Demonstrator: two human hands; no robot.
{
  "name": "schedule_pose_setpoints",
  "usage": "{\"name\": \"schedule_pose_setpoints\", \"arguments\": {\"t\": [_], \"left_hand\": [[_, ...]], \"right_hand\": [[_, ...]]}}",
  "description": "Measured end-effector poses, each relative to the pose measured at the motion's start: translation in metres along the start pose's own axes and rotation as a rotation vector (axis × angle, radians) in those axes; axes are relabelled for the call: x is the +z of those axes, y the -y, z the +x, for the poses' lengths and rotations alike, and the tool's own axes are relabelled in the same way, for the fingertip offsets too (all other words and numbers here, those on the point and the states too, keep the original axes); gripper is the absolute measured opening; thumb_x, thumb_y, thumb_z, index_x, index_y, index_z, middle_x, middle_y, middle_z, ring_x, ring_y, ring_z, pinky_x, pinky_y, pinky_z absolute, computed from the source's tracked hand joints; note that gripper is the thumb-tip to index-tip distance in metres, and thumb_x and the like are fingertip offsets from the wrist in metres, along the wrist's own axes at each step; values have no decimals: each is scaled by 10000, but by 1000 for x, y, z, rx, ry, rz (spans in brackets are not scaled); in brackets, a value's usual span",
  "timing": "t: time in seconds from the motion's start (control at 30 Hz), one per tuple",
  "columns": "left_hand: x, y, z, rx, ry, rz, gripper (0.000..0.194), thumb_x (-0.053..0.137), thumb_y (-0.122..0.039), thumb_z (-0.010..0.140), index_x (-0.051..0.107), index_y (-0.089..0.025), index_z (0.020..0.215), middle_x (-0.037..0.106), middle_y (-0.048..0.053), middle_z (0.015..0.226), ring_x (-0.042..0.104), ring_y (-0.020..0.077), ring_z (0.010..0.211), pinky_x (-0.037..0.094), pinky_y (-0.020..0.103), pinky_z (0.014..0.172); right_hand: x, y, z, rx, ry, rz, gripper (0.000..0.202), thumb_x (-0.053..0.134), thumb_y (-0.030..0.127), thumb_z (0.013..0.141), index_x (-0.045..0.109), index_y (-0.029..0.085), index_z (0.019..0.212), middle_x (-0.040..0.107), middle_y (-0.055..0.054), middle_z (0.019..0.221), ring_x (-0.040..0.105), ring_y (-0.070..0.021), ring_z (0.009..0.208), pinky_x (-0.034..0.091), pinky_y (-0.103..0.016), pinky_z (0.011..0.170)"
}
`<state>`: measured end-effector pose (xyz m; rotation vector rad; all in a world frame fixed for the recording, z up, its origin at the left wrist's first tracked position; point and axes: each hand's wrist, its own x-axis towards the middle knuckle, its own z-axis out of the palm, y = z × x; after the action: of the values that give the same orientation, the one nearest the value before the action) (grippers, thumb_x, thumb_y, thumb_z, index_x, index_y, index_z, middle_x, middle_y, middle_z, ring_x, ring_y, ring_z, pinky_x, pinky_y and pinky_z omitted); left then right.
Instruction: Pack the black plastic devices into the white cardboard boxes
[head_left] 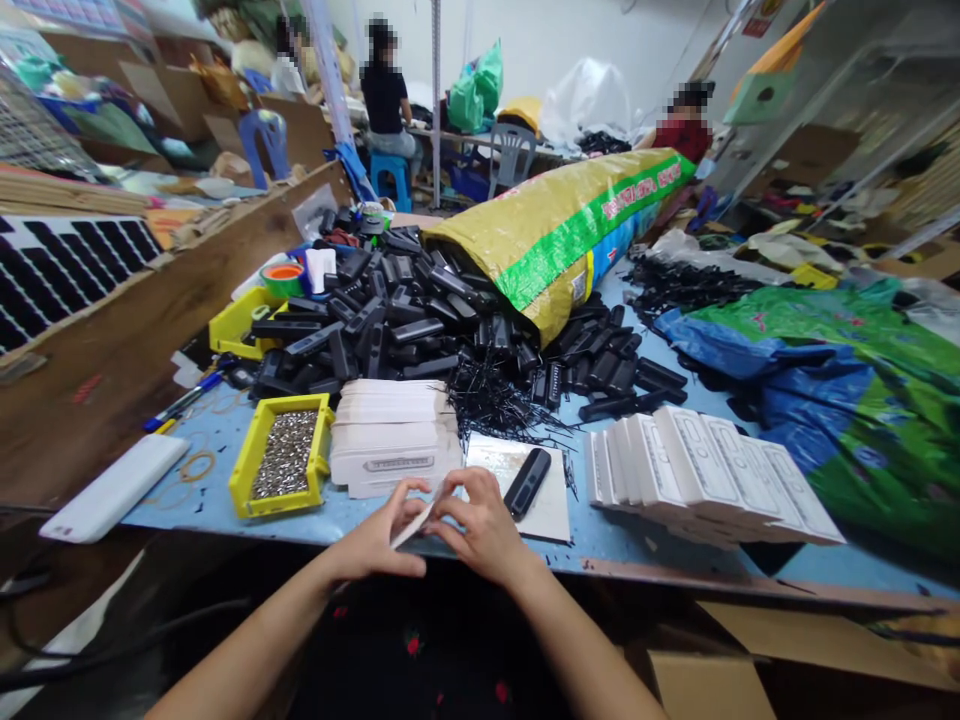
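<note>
Both hands meet at the table's front edge around one thin white card [414, 524]. My left hand [379, 535] has its fingers and thumb around the card's left side, and my right hand [476, 520] pinches its upper right part. Behind them lies a stack of white cards [394, 435]. Just right of my right hand, a black plastic piece [528, 484] rests on a white square board [556, 515]. A yellow bin [244, 480] of small metal parts stands to the left.
A large heap of black pieces [375, 320] spills from a yellow-green sack [555, 230]. Printed white boxes [697, 465] stand in a row at right, beside a green-blue bag [847, 390]. A white power bank [116, 490] lies far left. People sit in the background.
</note>
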<state>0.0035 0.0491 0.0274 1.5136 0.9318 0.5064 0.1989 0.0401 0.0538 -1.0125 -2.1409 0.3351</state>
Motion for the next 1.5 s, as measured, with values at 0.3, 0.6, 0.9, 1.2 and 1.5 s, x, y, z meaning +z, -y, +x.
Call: {"name": "schedule_pose_setpoints", "arguments": {"t": [0.3, 0.6, 0.9, 1.2, 1.5], "left_hand": [[4, -27, 3, 184, -26, 336, 389, 565, -298, 811, 492, -230, 1187, 512, 98, 1262, 515, 239, 1133, 389, 366, 979], [36, -31, 23, 28, -250, 145, 1067, 651, -205, 662, -51, -169, 1464, 585, 123, 1119, 617, 230, 936, 460, 374, 872], [7, -10, 18, -169, -230, -266, 922, 661, -307, 708, 122, -213, 1450, 574, 138, 1195, 583, 267, 1060, 447, 419, 915], [18, -15, 18, -235, -805, -1221, 310, 483, -243, 906, 530, -193, 1208, 646, 95, 1111, 651, 201, 932, 579, 339, 738], [34, 1, 4, -296, -590, -950, 370, 512, -389, 880, 528, -154, 1164, 644, 128, 1056, 656, 228, 909, 554, 396, 801]], "right_hand": [[15, -18, -14, 611, -234, 930, 344, 523, 494, 858, 581, 231, 1073, 584, -37, 930, 575, -137, 752, 498, -285, 717], [10, -3, -10, 445, -72, 794, 318, 523, 403, 883, 657, 242, 1123, 656, -64, 1121, 596, -197, 1068, 451, -366, 966], [-34, -54, -38, 272, 335, 1, 560, 456, 88, 810, 452, 251, 1346, 319, -63, 1473, 208, -237, 1391, 131, -534, 1125], [-46, -34, -31, 489, -422, 598, 363, 667, 412, 772, 456, 231, 1005, 656, -41, 898, 659, -205, 824, 524, -421, 806], [-23, 1, -15, 388, -421, 517, 493, 764, 339, 699, 428, 235, 1044, 639, -105, 1120, 621, -226, 1036, 496, -386, 895]]}}
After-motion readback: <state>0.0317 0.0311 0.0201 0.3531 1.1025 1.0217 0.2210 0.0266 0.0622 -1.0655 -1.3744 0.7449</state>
